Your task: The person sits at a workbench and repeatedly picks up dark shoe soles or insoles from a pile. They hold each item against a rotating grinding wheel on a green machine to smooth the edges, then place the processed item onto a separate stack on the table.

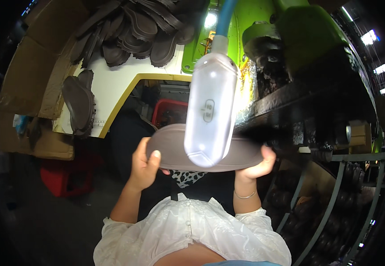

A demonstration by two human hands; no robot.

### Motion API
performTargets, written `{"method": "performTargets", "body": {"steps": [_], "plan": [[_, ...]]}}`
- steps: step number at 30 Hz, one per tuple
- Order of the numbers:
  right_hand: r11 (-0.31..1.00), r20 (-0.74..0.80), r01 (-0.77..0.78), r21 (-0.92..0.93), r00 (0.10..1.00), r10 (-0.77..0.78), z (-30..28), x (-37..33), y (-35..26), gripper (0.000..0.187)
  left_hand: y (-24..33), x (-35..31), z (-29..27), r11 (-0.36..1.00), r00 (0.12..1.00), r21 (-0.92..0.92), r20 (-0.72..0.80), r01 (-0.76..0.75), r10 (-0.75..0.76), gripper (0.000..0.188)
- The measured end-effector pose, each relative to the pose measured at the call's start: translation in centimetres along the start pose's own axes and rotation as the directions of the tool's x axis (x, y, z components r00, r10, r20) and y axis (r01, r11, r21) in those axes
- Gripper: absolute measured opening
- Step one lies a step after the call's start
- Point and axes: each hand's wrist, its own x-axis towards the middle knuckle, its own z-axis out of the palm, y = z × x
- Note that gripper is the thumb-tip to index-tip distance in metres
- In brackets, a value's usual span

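A brown shoe sole (166, 146) lies crosswise in front of me, its smooth face turned up toward the camera. My left hand (145, 167) grips one end, thumb on top and fingers underneath. The other end is in my right hand (259, 164), whose fingers curl round the edge. A white elongated lamp (211, 111) on a blue arm hangs between the camera and the sole, hiding the sole's middle. Beyond the sole stands a green machine (256, 13) with dark, worn metal parts, brightly lit beside the lamp.
Several brown soles (139, 26) are heaped on the white, yellow-edged table (117, 88); a stacked pair (79, 102) lies at its left. Cardboard (30, 66) borders the table. Red bins (64, 177) stand below. At right, a metal rack (325, 213) holds dark items.
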Motion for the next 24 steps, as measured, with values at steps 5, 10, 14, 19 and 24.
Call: {"method": "performTargets", "body": {"steps": [5, 10, 14, 19, 24], "plan": [[0.901, 0.321, 0.142, -0.410, 0.947, -0.003, -1.3, -0.6, 2.5, 0.033, -0.2, 0.4, -3.6, 0.999, 0.999, 0.032, -0.022, 0.029, -0.029, 0.026], [0.864, 0.504, -0.011, -0.503, 0.808, 0.304, 1.1, 0.6, -0.3, 0.011, -1.2, 0.4, -1.3, 0.876, 0.901, 0.379, 0.193, 0.298, -0.390, 0.023], [0.800, 0.623, 0.188, -0.569, 0.733, 0.271, 2.9, 1.1, -1.2, 0.019, -5.6, -0.3, 3.7, 0.861, 0.723, 0.495, 0.552, 0.115, -0.414, 0.031], [0.309, 0.729, 0.664, -0.681, 0.653, 0.206, 2.2, 3.7, -4.6, 0.022, -3.8, -0.3, 6.3, 0.780, 0.760, 0.548, 0.632, -0.302, -0.149, 0.034], [0.581, 0.158, 0.671, -0.461, 0.706, -0.691, 1.1, 8.4, -9.4, 0.035, -0.4, 3.2, -1.0, 0.537, 0.909, 0.821, -0.054, -0.196, 0.414, 0.022]]}}
